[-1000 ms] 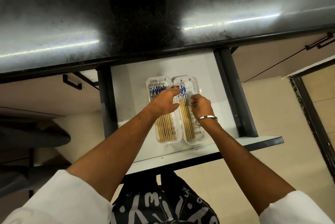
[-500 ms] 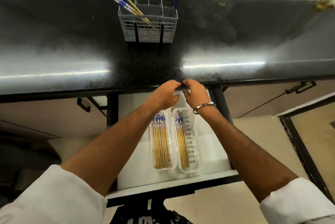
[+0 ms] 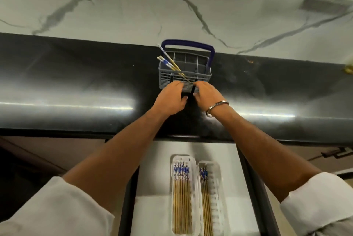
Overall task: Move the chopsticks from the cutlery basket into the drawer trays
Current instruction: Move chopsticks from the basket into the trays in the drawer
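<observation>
Chopsticks (image 3: 169,63) lean toward ten o'clock in the cutlery basket (image 3: 198,75); left hand (image 3: 172,98) and right hand (image 3: 207,95), loosely curled, empty, reach it. Next: pinching them.

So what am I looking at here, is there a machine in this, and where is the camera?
No machine: a person works with bare hands, filmed by a camera worn on their head, looking down. The left hand and right hand reach to the near side of a grey cutlery basket on the dark counter; whether they grip it is unclear. A few chopsticks lean in it. Below, an open drawer holds two white trays with chopsticks already laid in.
</observation>
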